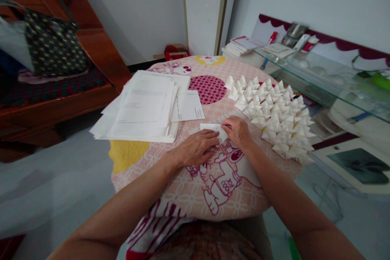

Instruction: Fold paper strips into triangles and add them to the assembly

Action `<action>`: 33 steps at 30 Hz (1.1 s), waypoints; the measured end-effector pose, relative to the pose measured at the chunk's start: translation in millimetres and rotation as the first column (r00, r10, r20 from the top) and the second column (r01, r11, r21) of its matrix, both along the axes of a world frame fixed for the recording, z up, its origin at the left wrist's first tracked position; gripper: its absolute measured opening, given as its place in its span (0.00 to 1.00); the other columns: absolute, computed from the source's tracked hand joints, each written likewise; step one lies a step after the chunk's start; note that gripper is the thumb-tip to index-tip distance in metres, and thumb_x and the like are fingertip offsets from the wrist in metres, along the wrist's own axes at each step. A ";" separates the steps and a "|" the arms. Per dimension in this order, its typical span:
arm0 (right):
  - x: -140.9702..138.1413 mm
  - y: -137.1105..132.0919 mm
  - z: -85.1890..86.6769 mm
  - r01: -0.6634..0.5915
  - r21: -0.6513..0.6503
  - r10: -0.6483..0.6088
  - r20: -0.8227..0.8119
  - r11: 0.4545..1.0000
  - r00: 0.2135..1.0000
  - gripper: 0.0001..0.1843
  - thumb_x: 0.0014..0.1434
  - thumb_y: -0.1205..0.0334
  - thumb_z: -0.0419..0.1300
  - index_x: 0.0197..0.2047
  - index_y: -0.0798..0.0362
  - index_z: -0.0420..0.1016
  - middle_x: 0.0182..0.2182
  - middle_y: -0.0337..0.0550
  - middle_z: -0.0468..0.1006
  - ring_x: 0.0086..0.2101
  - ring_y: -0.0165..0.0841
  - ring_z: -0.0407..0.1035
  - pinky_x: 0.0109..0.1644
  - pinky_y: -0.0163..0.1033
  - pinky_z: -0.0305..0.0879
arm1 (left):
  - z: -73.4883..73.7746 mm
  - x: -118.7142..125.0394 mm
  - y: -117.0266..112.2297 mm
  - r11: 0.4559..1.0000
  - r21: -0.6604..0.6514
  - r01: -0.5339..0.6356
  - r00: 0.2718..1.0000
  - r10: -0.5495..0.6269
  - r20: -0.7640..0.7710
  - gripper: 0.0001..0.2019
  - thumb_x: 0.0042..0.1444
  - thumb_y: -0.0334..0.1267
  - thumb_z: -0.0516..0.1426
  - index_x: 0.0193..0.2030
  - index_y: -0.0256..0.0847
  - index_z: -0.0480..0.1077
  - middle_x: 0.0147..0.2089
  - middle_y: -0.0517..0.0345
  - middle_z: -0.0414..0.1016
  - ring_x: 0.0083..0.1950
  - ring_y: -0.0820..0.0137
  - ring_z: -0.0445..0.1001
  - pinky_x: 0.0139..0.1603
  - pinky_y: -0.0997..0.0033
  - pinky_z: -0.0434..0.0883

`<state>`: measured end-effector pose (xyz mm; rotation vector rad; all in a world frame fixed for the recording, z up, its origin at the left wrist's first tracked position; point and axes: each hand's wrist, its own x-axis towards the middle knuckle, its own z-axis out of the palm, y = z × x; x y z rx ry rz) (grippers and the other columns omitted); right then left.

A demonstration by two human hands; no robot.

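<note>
A small piece of folded white paper (220, 133) lies on the patterned tablecloth (189, 187) in front of me. My left hand (199, 146) rests over its left side, fingers stretched out and lying flat, with the tips on the paper. At the paper's upper right edge, my right hand (237, 130) pinches it between thumb and fingers. To the right stand several rows of folded paper pieces (271, 109) with pointed tips. A stack of printed paper sheets (143, 105) is on the left, and a smaller sheet (189, 105) sticks out beside it.
A glass shelf (335, 85) runs along the right wall, with metal containers (294, 34) on it. Booklets (242, 44) are piled behind the table. On the left, a wooden bench (100, 69) carries a dark patterned bag (55, 42). A red object (176, 52) sits near the back wall.
</note>
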<state>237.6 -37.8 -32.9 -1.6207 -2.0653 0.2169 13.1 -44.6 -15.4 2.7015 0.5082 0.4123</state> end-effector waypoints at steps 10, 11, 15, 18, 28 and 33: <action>-7.0 -4.8 3.4 -0.043 0.049 0.040 0.065 0.998 0.997 0.06 0.62 0.65 0.62 0.33 0.52 0.78 0.32 0.47 0.78 0.37 0.39 0.69 0.43 0.41 0.62 | 0.6 1.1 0.0 0.999 0.035 -0.003 0.999 0.004 -0.032 0.10 0.60 0.33 0.59 0.48 0.38 0.71 0.65 0.39 0.71 0.66 0.55 0.71 0.67 0.52 0.68; -8.1 -3.6 3.3 -0.032 0.037 0.028 0.081 0.999 0.996 0.05 0.61 0.65 0.62 0.33 0.52 0.79 0.32 0.47 0.78 0.37 0.39 0.69 0.42 0.41 0.61 | 0.8 1.1 -0.2 0.999 0.035 -0.006 0.999 0.007 -0.033 0.09 0.60 0.33 0.59 0.48 0.38 0.71 0.65 0.39 0.71 0.66 0.55 0.70 0.67 0.52 0.68; -4.0 -1.6 4.6 -0.009 -0.037 0.013 0.102 0.999 0.995 0.05 0.60 0.67 0.63 0.32 0.53 0.79 0.32 0.46 0.78 0.36 0.38 0.69 0.41 0.40 0.61 | 0.8 0.4 -0.3 0.999 0.031 -0.009 0.999 0.010 -0.034 0.10 0.61 0.33 0.59 0.49 0.37 0.71 0.66 0.38 0.70 0.68 0.54 0.68 0.68 0.50 0.68; 5.5 -4.0 7.9 -0.041 -0.078 0.048 0.092 0.996 0.995 0.06 0.60 0.70 0.62 0.32 0.54 0.78 0.33 0.46 0.78 0.37 0.37 0.70 0.42 0.40 0.61 | 0.5 -0.1 -0.1 1.000 0.024 -0.005 0.999 0.006 -0.040 0.10 0.61 0.32 0.59 0.50 0.36 0.71 0.67 0.36 0.69 0.69 0.54 0.67 0.68 0.50 0.67; -1.4 -13.7 12.7 -0.054 -0.046 0.065 0.293 0.997 0.954 0.10 0.61 0.71 0.56 0.34 0.56 0.79 0.33 0.50 0.76 0.37 0.38 0.67 0.40 0.40 0.57 | 0.8 0.7 -1.8 0.999 0.029 -0.038 0.997 0.040 -0.073 0.12 0.60 0.32 0.60 0.51 0.38 0.72 0.68 0.40 0.68 0.70 0.55 0.67 0.69 0.53 0.67; -8.2 -19.0 13.2 -0.092 -0.034 0.098 0.379 0.995 0.920 0.14 0.66 0.69 0.54 0.32 0.55 0.80 0.33 0.49 0.75 0.37 0.38 0.66 0.40 0.40 0.56 | 3.3 1.6 -3.4 0.998 0.044 -0.042 0.996 0.046 -0.077 0.11 0.61 0.33 0.60 0.50 0.37 0.72 0.67 0.39 0.70 0.68 0.55 0.69 0.68 0.54 0.68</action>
